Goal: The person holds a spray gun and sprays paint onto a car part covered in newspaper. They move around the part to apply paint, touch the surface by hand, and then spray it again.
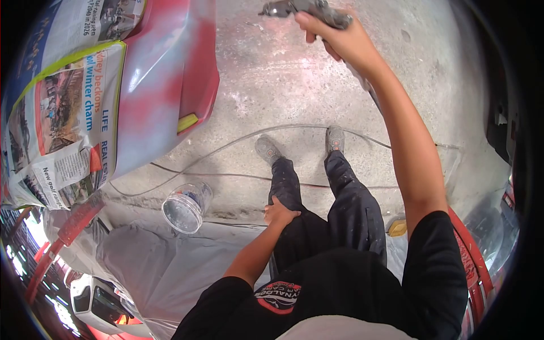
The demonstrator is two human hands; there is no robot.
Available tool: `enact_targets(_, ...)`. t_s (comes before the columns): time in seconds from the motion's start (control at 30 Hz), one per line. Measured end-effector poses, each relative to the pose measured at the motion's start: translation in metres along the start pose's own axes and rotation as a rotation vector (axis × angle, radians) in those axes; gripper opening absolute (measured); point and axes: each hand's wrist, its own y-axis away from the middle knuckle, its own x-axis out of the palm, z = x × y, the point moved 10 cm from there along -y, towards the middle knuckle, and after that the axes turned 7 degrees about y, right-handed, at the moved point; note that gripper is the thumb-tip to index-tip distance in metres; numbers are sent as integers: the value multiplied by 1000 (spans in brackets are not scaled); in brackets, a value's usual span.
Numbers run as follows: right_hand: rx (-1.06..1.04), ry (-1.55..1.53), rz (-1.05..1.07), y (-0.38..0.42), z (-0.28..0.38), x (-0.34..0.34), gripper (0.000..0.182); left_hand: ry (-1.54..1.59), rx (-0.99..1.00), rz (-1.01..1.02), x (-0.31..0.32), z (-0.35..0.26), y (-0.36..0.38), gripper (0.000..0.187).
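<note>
Brt lt on floor (272, 96), glare spot on panel (153, 96), fisheye warp @ edges, dk corners

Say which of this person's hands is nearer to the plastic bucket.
Left. The left hand rests on the left trouser leg, to the right of the plastic bucket in view; the right hand reaches well forward of it, holding the spray gun.

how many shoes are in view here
2: the left shoe on the concrete floor, nearer the red-and-grey panel, and the right shoe, apart to its right. No others show.
</note>
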Motion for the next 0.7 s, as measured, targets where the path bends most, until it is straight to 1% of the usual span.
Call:
enact_targets(0.07, 45, -33, 114, 12, -3, 5, 45, -1, -5, -1, 0, -1, 0, 120)
enact_targets(0.1, 77, -14, 99, 16, -3, 4, 45, -5, -9, -3, 1, 0, 0, 120)
enact_targets(0.2, 75, -17, 35, 7, 2, 3, 48, 0, 2, 1, 6, 2, -2, 121)
enact_targets(0.3, 174, -18, -37, -29, -20, -6, 55, 7, 3, -7, 3, -1, -2, 121)
enact_targets(0.4, -101, -99, -299, -47, -11, -16, 54, -2, -11, -3, 3, 0, 1, 120)
enact_targets(0.43, -135, -160, -383, -46, -13, -19, 53, -5, -14, -1, 3, -1, 1, 120)
enact_targets(0.53, 114, -139, -170, -28, -7, -20, 54, -17, -18, -2, 3, -1, 0, 120)
enact_targets(0.63, 183, -65, -17, -17, -1, -17, 55, -18, -13, -3, 2, -1, 2, 120)
enact_targets(0.7, 150, -40, -50, -20, 5, -18, 54, -14, -12, 3, 4, 0, 0, 120)
